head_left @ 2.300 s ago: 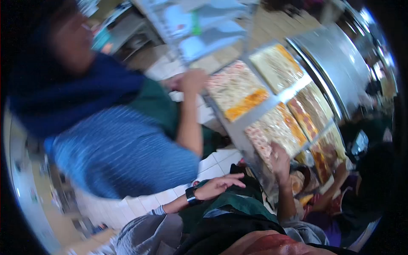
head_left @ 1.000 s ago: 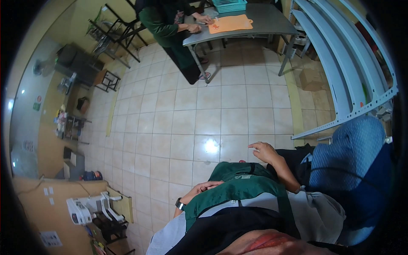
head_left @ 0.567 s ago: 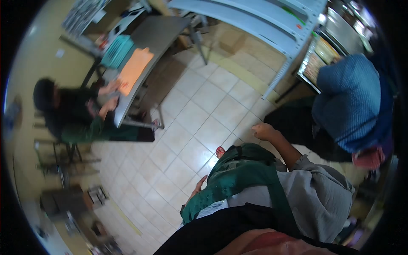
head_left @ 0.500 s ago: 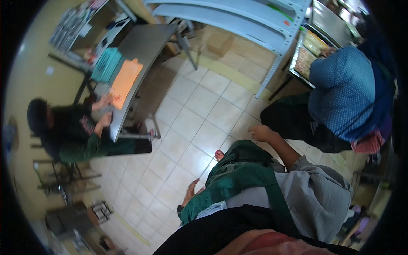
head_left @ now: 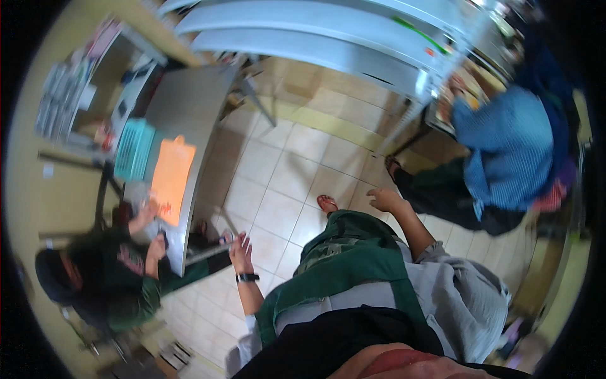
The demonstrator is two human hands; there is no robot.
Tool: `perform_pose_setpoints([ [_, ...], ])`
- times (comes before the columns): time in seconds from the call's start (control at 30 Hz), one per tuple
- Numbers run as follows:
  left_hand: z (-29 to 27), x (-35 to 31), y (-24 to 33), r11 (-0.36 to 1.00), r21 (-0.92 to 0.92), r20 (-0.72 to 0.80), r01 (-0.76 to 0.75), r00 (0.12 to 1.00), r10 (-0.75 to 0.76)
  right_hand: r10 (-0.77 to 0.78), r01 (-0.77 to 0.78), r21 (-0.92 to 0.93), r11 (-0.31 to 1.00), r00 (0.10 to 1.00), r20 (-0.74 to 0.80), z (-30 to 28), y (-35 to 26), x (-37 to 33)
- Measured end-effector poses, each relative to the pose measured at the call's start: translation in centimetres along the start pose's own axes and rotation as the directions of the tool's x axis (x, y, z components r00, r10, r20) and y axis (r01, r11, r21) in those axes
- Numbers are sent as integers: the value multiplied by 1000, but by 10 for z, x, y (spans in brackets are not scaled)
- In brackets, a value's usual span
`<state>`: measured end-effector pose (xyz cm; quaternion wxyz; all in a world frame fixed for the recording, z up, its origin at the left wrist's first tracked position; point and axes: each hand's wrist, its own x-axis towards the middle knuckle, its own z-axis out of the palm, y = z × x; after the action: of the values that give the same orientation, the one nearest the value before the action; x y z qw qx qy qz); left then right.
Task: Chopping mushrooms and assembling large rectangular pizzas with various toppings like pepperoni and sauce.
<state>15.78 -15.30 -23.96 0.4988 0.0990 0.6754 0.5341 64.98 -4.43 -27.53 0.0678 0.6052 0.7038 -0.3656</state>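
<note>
Both of the person's hands are empty. The left hand (head_left: 240, 247) hangs open with its fingers spread, a dark watch (head_left: 247, 277) on the wrist, and the right hand (head_left: 384, 199) is held out loosely with the fingers relaxed, grasping nothing. Between the two arms hangs a green apron (head_left: 344, 252) worn over a grey shirt, and just beyond its lower edge a foot in a red sandal (head_left: 326, 203) stands on the pale tiled floor (head_left: 284, 183). To the left of the left hand stands a grey metal table (head_left: 183, 114), near it but not touching. On the table lies an orange sheet (head_left: 171, 180), and just beside that, farther from the hand, a turquoise slatted tray (head_left: 134, 150); what is in the tray cannot be told. A seated person in a dark green top (head_left: 120, 278) leans over the table's near end with both hands at the edge of the orange sheet. Well to the right of the right hand, another person in a blue striped top (head_left: 511, 148) bends toward a tall grey rack of shelves (head_left: 328, 38) that runs behind the table.
</note>
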Motion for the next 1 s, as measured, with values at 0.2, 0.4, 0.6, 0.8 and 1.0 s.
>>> perform_pose_setpoints([
  [0.2,-4,50,25,941,-338,-98,-15,995,-19,-237,237,-34,971,971,3,-61,-69,104],
  [0.4,-25,70,36,845,-529,-262,-73,962,-81,-371,392,-93,915,911,182,-96,-192,187],
  [0.6,-102,109,43,738,-664,-338,-122,929,-150,-518,549,-84,832,821,239,-50,-328,250],
  [0.8,-166,128,60,757,-651,-285,-45,940,-189,-731,738,22,675,665,153,25,-472,272],
  [1.0,-189,140,73,789,-613,-269,50,925,-267,-899,902,-38,430,432,67,105,-605,318],
])
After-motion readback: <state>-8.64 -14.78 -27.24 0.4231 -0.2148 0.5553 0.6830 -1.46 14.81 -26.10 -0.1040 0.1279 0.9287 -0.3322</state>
